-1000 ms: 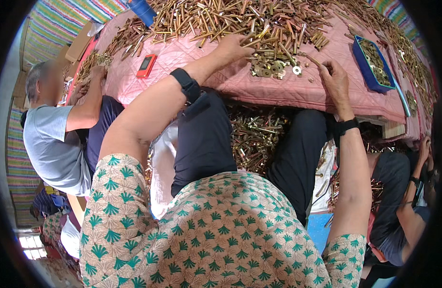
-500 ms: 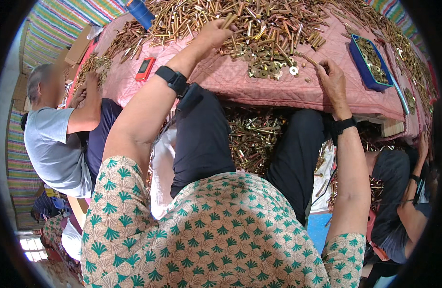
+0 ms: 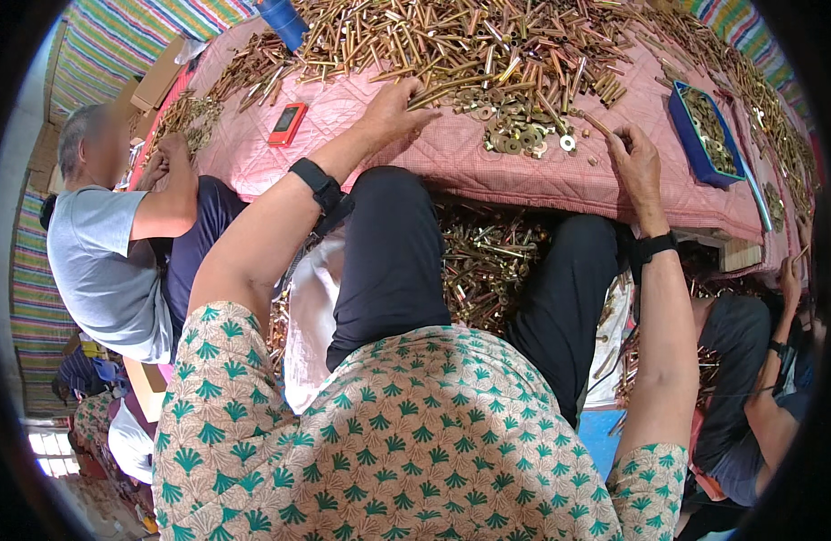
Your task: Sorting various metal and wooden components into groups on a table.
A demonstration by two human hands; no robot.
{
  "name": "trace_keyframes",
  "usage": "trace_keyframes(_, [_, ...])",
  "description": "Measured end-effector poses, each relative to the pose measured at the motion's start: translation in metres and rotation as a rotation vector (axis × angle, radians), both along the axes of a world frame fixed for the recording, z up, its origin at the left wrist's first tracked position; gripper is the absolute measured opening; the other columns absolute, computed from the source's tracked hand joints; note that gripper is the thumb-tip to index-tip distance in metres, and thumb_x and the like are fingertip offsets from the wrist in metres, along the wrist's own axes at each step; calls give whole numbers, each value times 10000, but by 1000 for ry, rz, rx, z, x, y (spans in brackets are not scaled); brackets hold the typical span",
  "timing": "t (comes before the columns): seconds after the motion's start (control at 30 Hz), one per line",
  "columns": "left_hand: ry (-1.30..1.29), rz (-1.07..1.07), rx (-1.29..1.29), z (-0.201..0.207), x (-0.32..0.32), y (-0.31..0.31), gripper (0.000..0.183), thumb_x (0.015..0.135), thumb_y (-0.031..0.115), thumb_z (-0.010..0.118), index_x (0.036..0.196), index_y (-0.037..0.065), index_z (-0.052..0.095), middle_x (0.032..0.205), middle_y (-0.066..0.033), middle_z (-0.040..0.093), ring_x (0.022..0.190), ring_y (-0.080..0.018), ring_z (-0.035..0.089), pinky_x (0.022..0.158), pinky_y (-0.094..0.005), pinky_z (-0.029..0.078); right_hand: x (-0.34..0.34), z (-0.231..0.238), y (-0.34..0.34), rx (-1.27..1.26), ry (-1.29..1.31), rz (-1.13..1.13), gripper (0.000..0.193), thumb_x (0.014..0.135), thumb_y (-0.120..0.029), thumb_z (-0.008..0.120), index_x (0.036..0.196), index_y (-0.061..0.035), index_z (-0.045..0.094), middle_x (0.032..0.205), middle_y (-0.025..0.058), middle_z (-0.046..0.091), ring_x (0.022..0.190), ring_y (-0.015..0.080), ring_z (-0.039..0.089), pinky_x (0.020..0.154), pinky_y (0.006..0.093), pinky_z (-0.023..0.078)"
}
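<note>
My left hand (image 3: 393, 113) is at the near edge of a big heap of brass-coloured metal tubes and rods (image 3: 415, 41). Its thumb and fingers are spread, with a few tubes (image 3: 447, 87) lying between and beyond them; I cannot make out a firm grip. To the right, my right hand (image 3: 639, 160) pinches one end of a slim brass-coloured metal rod (image 3: 596, 123), which points up and left toward the heap. Between my hands lies a scatter of flat round washers (image 3: 514, 135), with one pale washer (image 3: 568, 142) at its right side.
A pink quilted cloth (image 3: 343, 95) covers the table. A red device (image 3: 288, 124) lies left, a blue container (image 3: 282, 22) farther back. The blue tray (image 3: 695, 149) of washers stands right. More metal parts (image 3: 487, 261) lie below the table. Another person (image 3: 118, 225) works left, another's arm (image 3: 780, 352) right.
My left hand has drawn back from the heap toward its near edge and its fingers have spread. My right hand still pinches the rod. The whole view has shifted slightly.
</note>
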State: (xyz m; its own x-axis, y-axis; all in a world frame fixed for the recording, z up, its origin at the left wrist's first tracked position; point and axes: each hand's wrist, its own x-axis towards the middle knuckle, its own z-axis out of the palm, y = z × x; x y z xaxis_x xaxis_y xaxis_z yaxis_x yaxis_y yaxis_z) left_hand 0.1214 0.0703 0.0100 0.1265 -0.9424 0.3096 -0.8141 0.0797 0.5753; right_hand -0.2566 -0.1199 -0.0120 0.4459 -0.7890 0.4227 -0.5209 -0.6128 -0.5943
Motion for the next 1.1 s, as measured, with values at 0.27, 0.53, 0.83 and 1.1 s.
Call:
trace_keyframes(0.27, [1021, -18, 417, 21, 31, -21, 143, 844, 153, 666, 884, 59, 568, 706, -37, 552, 597, -80, 492, 483, -227, 352, 3, -1, 0, 6, -4, -3, 185, 848, -217, 639, 903, -43, 615, 796, 117, 644, 720, 254, 630, 667, 351, 486])
trace_keyframes(0.53, [261, 59, 134, 7, 5, -63, 189, 840, 154, 660, 962, 30, 589, 783, -12, 581, 686, -83, 552, 597, -264, 467, 2, -2, -1, -5, -15, 6, 176, 845, -210, 642, 896, -44, 613, 778, 114, 640, 709, 241, 631, 652, 342, 482])
trace_keyframes(0.83, [-251, 20, 99, -4, -9, -69, 315, 747, 59, 648, 1048, 22, 564, 928, -219, 614, 902, -377, 605, 804, -419, 475, 4, 5, 5, -19, 7, -16, 184, 847, -225, 633, 891, -47, 617, 761, 107, 642, 697, 240, 628, 646, 347, 477])
trace_keyframes(1.1, [-243, -12, 177, 14, -22, -54, 353, 728, 29, 611, 1071, 67, 537, 917, -195, 607, 884, -369, 597, 771, -413, 470, 4, -1, 1, -12, -13, -29, 178, 843, -217, 644, 895, -48, 616, 783, 121, 645, 716, 270, 630, 656, 356, 482])
